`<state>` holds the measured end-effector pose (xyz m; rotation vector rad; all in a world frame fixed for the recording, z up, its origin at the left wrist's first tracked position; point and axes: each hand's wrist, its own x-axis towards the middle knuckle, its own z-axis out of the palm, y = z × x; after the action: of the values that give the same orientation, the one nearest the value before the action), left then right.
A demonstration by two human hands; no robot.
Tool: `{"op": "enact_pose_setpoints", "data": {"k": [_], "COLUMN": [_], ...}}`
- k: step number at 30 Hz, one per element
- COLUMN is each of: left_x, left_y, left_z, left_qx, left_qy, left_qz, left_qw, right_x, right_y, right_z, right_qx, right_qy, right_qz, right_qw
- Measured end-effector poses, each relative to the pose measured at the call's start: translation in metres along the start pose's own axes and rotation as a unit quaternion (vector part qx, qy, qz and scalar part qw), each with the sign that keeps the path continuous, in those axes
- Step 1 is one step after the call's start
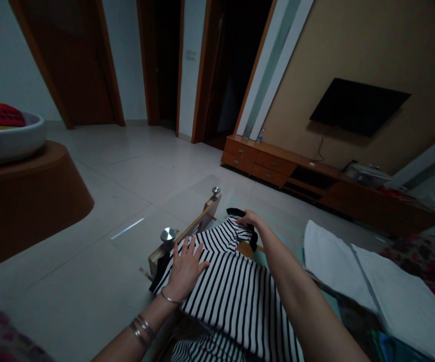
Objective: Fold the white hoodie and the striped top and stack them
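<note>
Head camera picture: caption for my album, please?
Left hand flat on a striped shirt, right hand at its far edge, over a glass table.

We're looking at a glass desk (138, 236) with a wooden rail (191, 226) and steel knobs (168, 235) at its corners, standing on the tiled floor (100, 301). A black-and-white striped shirt (232, 301) lies spread across it.
</note>
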<state>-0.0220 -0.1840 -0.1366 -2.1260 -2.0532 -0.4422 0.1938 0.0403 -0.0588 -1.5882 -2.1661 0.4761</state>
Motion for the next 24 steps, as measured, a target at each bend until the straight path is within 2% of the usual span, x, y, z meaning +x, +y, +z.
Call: {"op": "enact_pose_setpoints", "data": {"k": [3,6,10,13,16,18,21,22,24], "left_x": [0.000,-0.002,-0.003,-0.004,-0.005,-0.005,-0.007,-0.007,-0.007], "left_y": [0.001,0.003,0.005,0.007,0.008,0.007,0.005,0.003,0.000], "left_z": [0.000,-0.004,-0.010,-0.012,-0.013,-0.012,-0.012,-0.012,-0.012], "left_qx": [-0.005,-0.004,-0.010,-0.009,-0.002,0.005,0.016,0.016,0.014], "left_qy": [-0.007,-0.006,-0.008,-0.013,-0.012,-0.013,-0.014,-0.013,-0.013], "left_qz": [-0.002,0.002,0.008,0.004,0.001,0.005,0.017,0.022,0.035], "left_qw": [1.000,1.000,1.000,1.000,1.000,1.000,1.000,1.000,0.999], "right_x": [-0.009,-0.022,-0.059,-0.104,-0.165,-0.210,-0.270,-0.285,-0.304], "right_y": [0.005,0.001,-0.025,-0.053,-0.077,-0.085,-0.080,-0.075,-0.063], "right_z": [-0.014,-0.030,-0.057,-0.069,-0.060,-0.042,-0.013,-0.007,-0.002], "right_qx": [0.005,-0.011,-0.069,-0.116,-0.149,-0.162,-0.156,-0.144,-0.104], "right_qy": [-0.038,-0.018,0.034,0.056,0.039,-0.010,-0.105,-0.125,-0.126], "right_qz": [0.002,-0.044,-0.146,-0.220,-0.305,-0.361,-0.412,-0.414,-0.387], "right_qw": [0.999,0.999,0.986,0.967,0.940,0.918,0.892,0.890,0.907]}}
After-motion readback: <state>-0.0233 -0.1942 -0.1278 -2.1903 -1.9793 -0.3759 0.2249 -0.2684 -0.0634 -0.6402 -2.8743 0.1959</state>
